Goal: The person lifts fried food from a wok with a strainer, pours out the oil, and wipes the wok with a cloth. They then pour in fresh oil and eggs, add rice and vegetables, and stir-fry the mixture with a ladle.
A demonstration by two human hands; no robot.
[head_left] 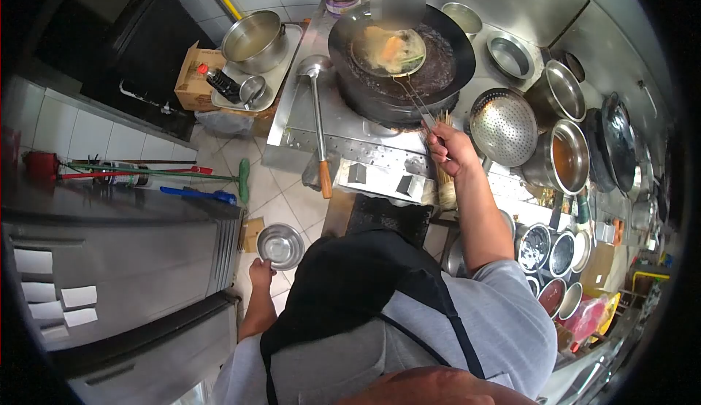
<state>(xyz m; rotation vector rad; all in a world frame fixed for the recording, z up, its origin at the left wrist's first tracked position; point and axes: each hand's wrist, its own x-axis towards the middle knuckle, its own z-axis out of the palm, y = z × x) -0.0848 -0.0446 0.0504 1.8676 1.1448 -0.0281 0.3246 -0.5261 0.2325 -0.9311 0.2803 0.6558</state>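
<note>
My right hand [449, 149] grips the handle of a wire skimmer [394, 53] that rests in the big black wok [438, 69], with a portion of pale and orange food lying in its basket. My left hand [261, 272] hangs low at my side and holds a small steel bowl [280, 246] by its rim; the bowl looks empty. A long ladle [315, 98] with a wooden grip lies on the steel stove top left of the wok.
A perforated steel strainer [504, 126], a pot of brown liquid [566, 158] and several steel bowls stand right of the wok. A steel pot [254, 40] sits on a tray at the left. A steel counter [124, 259] is at my left; mops lie on the tiled floor.
</note>
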